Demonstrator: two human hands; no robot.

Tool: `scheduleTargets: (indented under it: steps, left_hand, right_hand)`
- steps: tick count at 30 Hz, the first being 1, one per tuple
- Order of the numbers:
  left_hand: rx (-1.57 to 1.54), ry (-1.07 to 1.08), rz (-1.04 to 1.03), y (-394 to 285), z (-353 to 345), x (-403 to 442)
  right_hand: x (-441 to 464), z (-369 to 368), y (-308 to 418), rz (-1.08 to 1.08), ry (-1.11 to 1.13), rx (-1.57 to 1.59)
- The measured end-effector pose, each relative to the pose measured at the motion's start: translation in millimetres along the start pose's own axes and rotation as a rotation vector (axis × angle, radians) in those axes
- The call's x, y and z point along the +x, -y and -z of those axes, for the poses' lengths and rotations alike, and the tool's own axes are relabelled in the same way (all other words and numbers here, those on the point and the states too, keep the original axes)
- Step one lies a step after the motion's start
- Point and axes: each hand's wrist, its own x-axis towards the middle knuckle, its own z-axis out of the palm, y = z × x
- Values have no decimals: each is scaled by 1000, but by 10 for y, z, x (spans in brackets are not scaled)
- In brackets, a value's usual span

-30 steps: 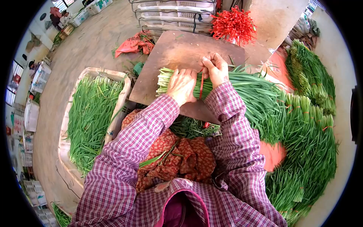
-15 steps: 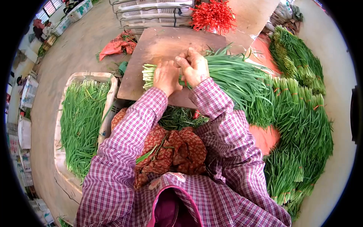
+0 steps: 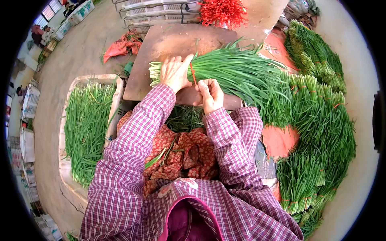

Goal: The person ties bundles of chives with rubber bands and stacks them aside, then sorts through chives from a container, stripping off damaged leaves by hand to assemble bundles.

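Observation:
A bundle of garlic chives (image 3: 237, 66) lies across a brown board (image 3: 140, 86), pale cut ends to the left and green leaves to the right. My left hand (image 3: 175, 74) is wrapped over the bundle near the cut ends, pressing it down. Around the stalks, just right of that hand, runs a thin red tie (image 3: 193, 74). At the bundle's near side my right hand (image 3: 211, 94) is closed in a pinch on the end of this tie.
Left of the board stands a crate (image 3: 120, 90) filled with loose chives (image 3: 88, 128). Many tied chive bundles (image 3: 321, 132) are piled on the right. A bunch of red ties (image 3: 223, 13) lies beyond the board, beside stacked white crates (image 3: 161, 11). An orange-red bag (image 3: 120, 47) rests on the floor.
My right hand has come down from the top of the bundle to its near side, drawing the tie end. My left hand has shifted slightly, its thumb now spread along the bundle.

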Motion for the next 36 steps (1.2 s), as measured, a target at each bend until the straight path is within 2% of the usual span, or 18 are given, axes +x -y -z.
scheduleTargets:
  steps: [3,4,5,7,9,12,13,14,15,16,17,19,20,21,23,27,30,36]
  left_hand:
    - [2,-27,-28,54,-38,-12]
    - [21,-27,-34,51,-46,-16]
    - [41,-30,-43,47,-50,0]
    - [14,-66,-67,34,-22,-34]
    - [19,-49,-53,5,-16,-70]
    - [78,14,-68,16,-5,27]
    - [104,34,-84,6,22,45]
    - [105,31,-94,44,0,64]
    - [145,-76,-191,109,-66,66]
    - [184,-184,-289,96,-61,78]
    - [185,-185,-303,80,-54,126]
    - [-42,281,-148,-63,76,211]
    - [-82,38,-251,146,-192,160]
    - [-50,101,-151,64,-81,140]
    - [-47,102,-170,59,-62,145]
    - [1,51,-137,-1,-45,100]
    - [10,-75,-205,20,-38,66]
    - [41,-70,-199,30,-54,9]
  right_hand:
    - [95,74,7,-126,36,-231]
    - [59,-1,188,-198,39,-531]
    - [148,131,-46,-61,143,-812]
    - [170,174,-40,59,295,-967]
    - [61,130,-35,204,206,-999]
    - [-4,39,296,233,97,-1206]
    - [44,71,285,238,85,-1208]
    - [105,90,238,417,89,-1020]
    - [167,101,160,584,92,-823]
    - [267,105,50,577,137,-583]
    - [358,66,-79,501,178,-254]
    - [358,62,-37,158,168,161]
    - [375,46,-9,84,187,292]
    - [371,39,10,3,203,422]
    - [441,-90,70,-50,166,519]
    - [454,-145,211,-209,167,321]
    - [409,-209,79,137,120,0]
    - [50,-146,-225,259,153,-179]
